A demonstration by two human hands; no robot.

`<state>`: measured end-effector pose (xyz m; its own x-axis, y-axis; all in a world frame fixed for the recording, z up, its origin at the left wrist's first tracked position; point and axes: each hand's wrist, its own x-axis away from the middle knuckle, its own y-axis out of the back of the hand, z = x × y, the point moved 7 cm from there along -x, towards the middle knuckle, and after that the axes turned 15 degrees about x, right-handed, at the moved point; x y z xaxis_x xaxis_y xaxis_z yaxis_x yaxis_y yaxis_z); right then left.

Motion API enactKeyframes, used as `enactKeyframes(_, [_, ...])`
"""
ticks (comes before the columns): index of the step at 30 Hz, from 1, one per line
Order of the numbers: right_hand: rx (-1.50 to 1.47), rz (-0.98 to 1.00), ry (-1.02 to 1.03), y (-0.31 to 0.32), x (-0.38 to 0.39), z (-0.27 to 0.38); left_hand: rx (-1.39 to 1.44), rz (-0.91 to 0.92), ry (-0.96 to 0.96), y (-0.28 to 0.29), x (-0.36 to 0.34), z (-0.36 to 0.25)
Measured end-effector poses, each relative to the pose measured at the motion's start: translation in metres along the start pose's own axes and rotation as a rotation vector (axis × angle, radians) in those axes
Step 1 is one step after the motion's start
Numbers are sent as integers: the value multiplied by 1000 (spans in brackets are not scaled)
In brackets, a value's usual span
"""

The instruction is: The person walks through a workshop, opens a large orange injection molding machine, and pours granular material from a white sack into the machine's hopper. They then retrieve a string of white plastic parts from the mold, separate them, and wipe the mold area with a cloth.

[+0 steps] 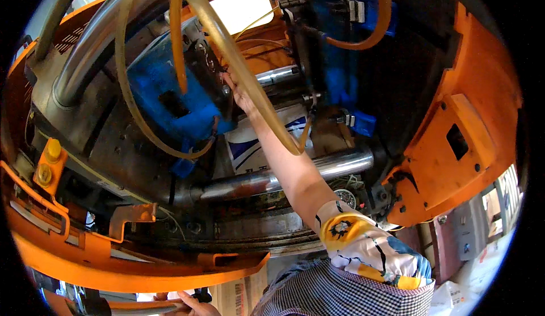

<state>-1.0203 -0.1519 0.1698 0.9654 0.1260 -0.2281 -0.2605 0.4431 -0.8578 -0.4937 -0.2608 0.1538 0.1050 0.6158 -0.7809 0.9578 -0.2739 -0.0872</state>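
Note:
My right arm reaches deep between the two halves of a blue mould in a moulding machine. At the inner face of the left mould half, my right hand has its fingers drawn together; whatever they hold is too small and shaded to name. A thick yellowish hose passes in front of that hand and forearm. Facing it across the gap stands the right mould half. At the lower edge my left hand, partly cut off, is closed round an orange bar-shaped handle below the orange guard.
Shiny steel tie bars cross the gap. A white and blue printed sack lies below the mould. More hoses hang in loops around my arm. Orange guard panels stand at the right and along the front.

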Motion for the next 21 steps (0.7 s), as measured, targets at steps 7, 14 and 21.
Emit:
enactKeyframes(7, [108, -165, 76, 10, -21, -18, -10, -20, 56, 4, 1, 5])
enactKeyframes(14, [343, -190, 118, 2, -52, -37, -199, 50, 39, -1, -5, -14])
enactKeyframes(21, [61, -131, -58, 11, -89, -56, -110, 109, -309, -12, -11, -28])
